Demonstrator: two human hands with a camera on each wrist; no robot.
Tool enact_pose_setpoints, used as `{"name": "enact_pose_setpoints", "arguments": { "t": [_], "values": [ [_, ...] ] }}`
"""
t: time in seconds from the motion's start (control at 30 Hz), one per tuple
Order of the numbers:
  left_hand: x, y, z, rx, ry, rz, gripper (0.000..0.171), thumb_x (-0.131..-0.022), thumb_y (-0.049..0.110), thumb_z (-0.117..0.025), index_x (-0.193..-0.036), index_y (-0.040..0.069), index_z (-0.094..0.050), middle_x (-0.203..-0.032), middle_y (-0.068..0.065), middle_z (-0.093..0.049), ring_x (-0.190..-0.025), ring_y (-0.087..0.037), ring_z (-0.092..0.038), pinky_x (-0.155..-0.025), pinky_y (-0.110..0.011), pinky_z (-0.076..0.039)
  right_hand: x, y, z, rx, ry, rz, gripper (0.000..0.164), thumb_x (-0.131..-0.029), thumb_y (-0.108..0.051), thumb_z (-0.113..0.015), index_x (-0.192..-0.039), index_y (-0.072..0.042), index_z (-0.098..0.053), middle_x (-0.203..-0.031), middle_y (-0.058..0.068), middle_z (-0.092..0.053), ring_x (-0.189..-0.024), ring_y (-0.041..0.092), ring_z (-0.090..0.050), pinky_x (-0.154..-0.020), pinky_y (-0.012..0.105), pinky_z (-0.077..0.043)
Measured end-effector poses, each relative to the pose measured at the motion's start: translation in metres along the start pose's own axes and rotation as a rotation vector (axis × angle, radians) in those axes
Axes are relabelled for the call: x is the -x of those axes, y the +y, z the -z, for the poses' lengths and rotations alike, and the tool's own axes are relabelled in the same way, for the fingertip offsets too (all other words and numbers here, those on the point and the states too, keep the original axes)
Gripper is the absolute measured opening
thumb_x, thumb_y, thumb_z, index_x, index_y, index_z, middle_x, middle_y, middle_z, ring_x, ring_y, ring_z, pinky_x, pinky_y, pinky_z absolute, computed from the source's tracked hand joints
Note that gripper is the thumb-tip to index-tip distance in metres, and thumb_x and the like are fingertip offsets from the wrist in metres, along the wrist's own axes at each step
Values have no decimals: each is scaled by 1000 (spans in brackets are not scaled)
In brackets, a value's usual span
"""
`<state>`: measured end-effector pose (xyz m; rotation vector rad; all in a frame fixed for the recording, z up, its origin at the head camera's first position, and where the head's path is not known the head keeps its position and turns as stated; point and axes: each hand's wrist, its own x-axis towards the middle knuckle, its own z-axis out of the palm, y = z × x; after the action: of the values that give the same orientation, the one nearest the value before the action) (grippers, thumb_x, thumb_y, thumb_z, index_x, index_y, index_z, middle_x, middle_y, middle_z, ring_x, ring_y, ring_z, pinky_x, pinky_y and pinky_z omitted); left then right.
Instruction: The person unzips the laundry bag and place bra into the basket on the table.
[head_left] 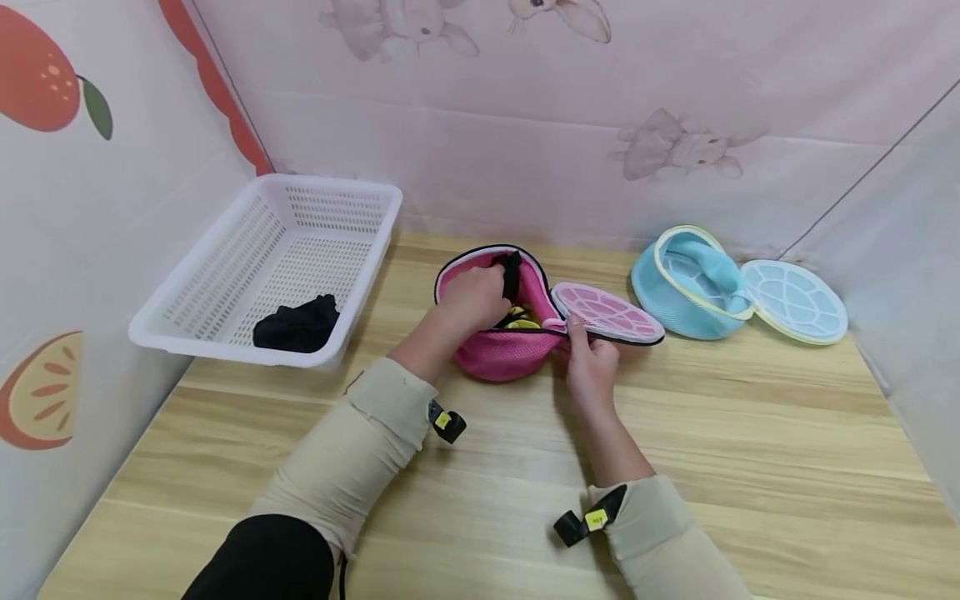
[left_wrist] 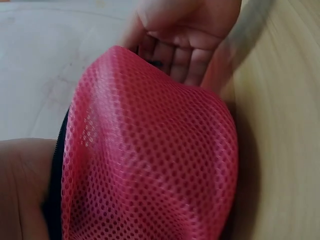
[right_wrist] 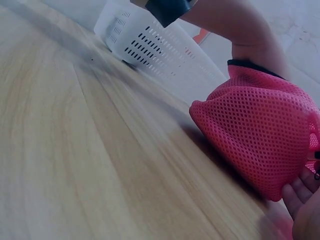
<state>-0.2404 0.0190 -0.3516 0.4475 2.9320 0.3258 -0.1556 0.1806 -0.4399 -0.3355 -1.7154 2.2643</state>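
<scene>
A pink mesh laundry bag (head_left: 504, 354) with a black zip edge stands unzipped on the table, its round lid (head_left: 606, 312) folded out to the right. My left hand (head_left: 472, 298) reaches in over the bag's rim and holds a bunched black cloth (head_left: 510, 273) near its fingertips. Beneath that lies something yellow and black (head_left: 519, 318) inside the bag. My right hand (head_left: 592, 367) grips the bag's edge beside the lid, thumb on top. In the left wrist view, the mesh side hides most of my left hand (left_wrist: 25, 187).
To the left, a white perforated basket (head_left: 153, 329) contains a crumpled black cloth (head_left: 298, 325). A blue mesh bag (head_left: 675, 308) with its round lid (head_left: 795, 302) folded out sits at the back right, near the wall. The wooden table (head_left: 750, 450) extends toward me.
</scene>
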Motion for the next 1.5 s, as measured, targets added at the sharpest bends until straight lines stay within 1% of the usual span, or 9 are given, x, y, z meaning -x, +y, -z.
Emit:
{"name": "enact_pose_setpoints", "arguments": {
  "t": [0.17,0.3,0.5,0.7,0.9,1.07,1.23,1.4,1.5],
  "values": [
    [-4,-10,-6,31,50,-43,38,-94,23,-62,-130,13,-55,-122,-11,-66,-109,-31,-64,-91,-47,-52,0,0,-1,20,-10,6,38,-99,-36,-57,-110,-1,-66,-81,-4,-74,-76,10,-71,-75,30,-59],
    [-4,-16,-7,20,180,-105,30,-92,19,-65,-122,17,-61,-117,-7,-69,-109,-28,-65,-89,-46,-52,1,1,-1,26,3,6,40,-99,-37,-57,-112,1,-65,-81,-4,-74,-76,9,-71,-74,30,-59],
    [-1,-16,3,62,328,-144,42,-93,19,-64,-135,20,-58,-130,-3,-65,-116,-27,-63,-90,-47,-52,0,3,1,6,20,27,42,-99,-36,-58,-113,3,-64,-80,-3,-74,-71,11,-71,-67,34,-60],
    [2,-13,11,183,394,-154,45,-94,19,-63,-138,22,-55,-126,-10,-67,-109,-32,-65,-83,-49,-53,-3,5,3,-140,21,31,38,-99,-31,-58,-120,1,-60,-90,6,-74,-73,16,-73,-61,39,-59],
    [6,-14,20,409,474,-176,38,-91,12,-63,-129,14,-61,-122,-12,-68,-112,-29,-64,-93,-44,-50,-7,7,5,-220,72,-37,39,-97,-32,-60,-126,-6,-55,-95,8,-72,-81,18,-74,-63,36,-60],
    [11,-15,31,583,486,-174,40,-91,11,-61,-130,13,-61,-127,-12,-65,-116,-25,-61,-99,-41,-48,-10,8,4,-279,114,-81,40,-96,-32,-62,-127,-7,-55,-95,6,-70,-79,16,-73,-59,33,-59],
    [16,-19,44,663,495,-169,41,-92,10,-60,-133,11,-59,-130,-12,-63,-119,-23,-60,-101,-39,-48,-14,10,1,-355,141,-112,38,-95,-30,-64,-125,-8,-57,-92,4,-70,-74,14,-71,-57,34,-59],
    [20,-25,56,762,535,-193,35,-92,9,-59,-127,5,-61,-125,-14,-65,-113,-23,-62,-97,-39,-51,-17,11,-3,-405,134,-120,35,-95,-30,-63,-122,-7,-57,-86,4,-71,-71,15,-70,-59,35,-60],
    [21,-29,60,835,515,-180,33,-92,14,-60,-124,5,-60,-123,-12,-65,-109,-21,-61,-96,-38,-51,-19,11,-5,-417,131,-121,35,-96,-30,-63,-122,-8,-56,-86,3,-70,-70,15,-69,-60,35,-60]
  ]
}}
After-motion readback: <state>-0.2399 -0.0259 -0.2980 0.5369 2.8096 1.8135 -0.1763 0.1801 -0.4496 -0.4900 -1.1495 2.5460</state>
